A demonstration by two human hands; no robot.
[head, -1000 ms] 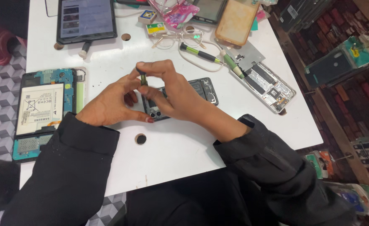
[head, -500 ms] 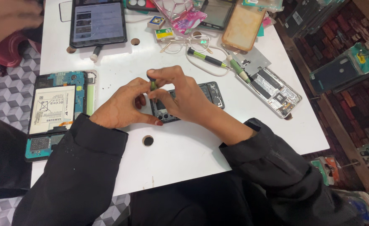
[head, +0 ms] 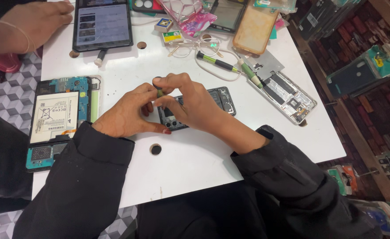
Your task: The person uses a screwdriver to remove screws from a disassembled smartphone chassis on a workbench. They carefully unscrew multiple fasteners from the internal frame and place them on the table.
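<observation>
Moved: another person's hand [head: 36, 20] now beside tablet [head: 102, 24] | both hands [head: 128, 110] [head: 195, 104] pinch screwdriver [head: 158, 88] over opened phone [head: 197, 108] | back already off, screws apparently remaining

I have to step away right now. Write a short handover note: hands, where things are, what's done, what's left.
Left hand: steadies the small screwdriver and rests beside the opened phone.
Right hand: grip on the screwdriver's top, tip down over the phone's near end.
Phone lies back-off, mid table.
Spare screwdriver and another opened phone lie to the right; opened tablet to the left.
Done: back cover is off.
Left: cannot tell how many screws remain; hands hide them.
</observation>
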